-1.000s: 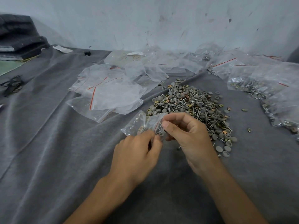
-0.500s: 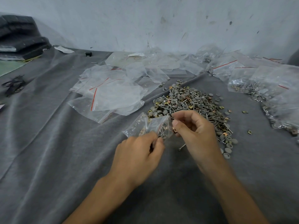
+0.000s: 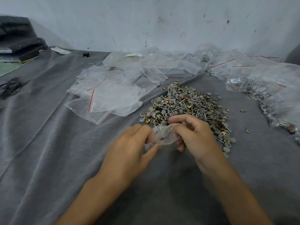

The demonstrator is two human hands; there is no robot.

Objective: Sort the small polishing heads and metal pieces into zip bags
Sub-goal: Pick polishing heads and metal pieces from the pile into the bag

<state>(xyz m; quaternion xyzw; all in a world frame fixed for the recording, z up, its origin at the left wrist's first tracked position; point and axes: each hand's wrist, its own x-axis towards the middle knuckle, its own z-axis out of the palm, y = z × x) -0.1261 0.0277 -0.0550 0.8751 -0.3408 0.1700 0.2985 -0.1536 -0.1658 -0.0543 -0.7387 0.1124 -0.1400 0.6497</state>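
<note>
In the head view, the left hand (image 3: 128, 143) and the right hand (image 3: 196, 137) hold one small clear zip bag (image 3: 163, 136) between them, low over the grey cloth (image 3: 48, 143) that covers the surface and just in front of the pile of polishing heads and metal pieces (image 3: 183, 103). The left fingers (image 3: 146, 132) are curled and pinch the bag's left end. The right thumb and forefinger pinch its upper right edge, with the other right fingers folded under it. A second ago the bag stretched away to the left of the hands: the left hand held its mouth and the right hand worked at that opening. Now it is drawn in, crumpled and slack between both hands. It is blurred, so whether its seal is pressed shut cannot be told. A few dark specks show through the plastic, probably pieces already inside. This suggests that feeding this bag is over and the hands are turning it or closing its strip. The pile looks barely reduced, so most of the sorting is left. Empty zip bags (image 3: 107, 96) with red seal lines lie heaped to the left of the pile, and filled bags (image 3: 263, 85) lie along the right side, well apart from the hands.
</note>
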